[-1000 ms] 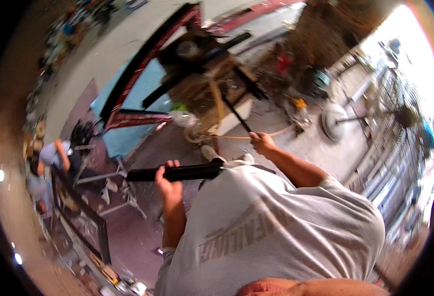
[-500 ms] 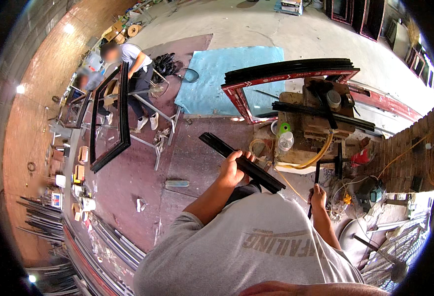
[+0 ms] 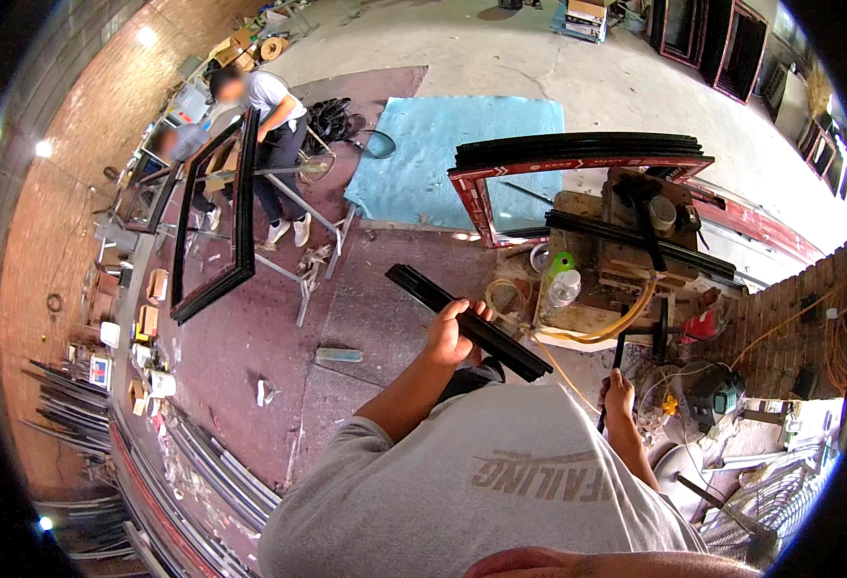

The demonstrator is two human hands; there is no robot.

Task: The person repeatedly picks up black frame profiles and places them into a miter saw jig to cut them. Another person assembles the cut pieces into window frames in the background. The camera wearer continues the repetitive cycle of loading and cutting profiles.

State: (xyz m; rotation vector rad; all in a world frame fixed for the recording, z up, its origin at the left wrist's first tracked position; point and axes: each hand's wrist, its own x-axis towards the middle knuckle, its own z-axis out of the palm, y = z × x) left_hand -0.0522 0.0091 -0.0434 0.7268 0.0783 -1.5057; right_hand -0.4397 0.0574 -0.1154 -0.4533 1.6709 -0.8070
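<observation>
The person's left hand [image 3: 450, 332] is closed around a long black metal profile [image 3: 469, 321], gripping it near its middle so that the bar runs on a slant from upper left to lower right, above the reddish floor [image 3: 250, 337] and in front of the chest. The right hand [image 3: 618, 393] is wrapped around a thinner black strip [image 3: 612, 371] that stands nearly upright beside the cluttered wooden workbench [image 3: 625, 260]. Compared with half a second ago the scene has barely shifted — the profile lies at much the same angle and both hands keep their hold — whereas a second ago the view was swung far round and the bar was held level across the body. So the turn of head and body looks finished, and the person now faces the bench squarely with both pieces in hand, which reads as a carrying move having settled into position at the work spot. On the bench lie more black bars [image 3: 635, 241], a clear plastic bottle [image 3: 563, 287] with a green cap beside it, and a yellow hose [image 3: 597, 328] looping off its edge. A red-edged frame [image 3: 577, 164] rests by a blue mat [image 3: 452, 154], and at the far left another person [image 3: 274, 125] stands at a metal trestle bearing a black window frame [image 3: 213, 226].
</observation>
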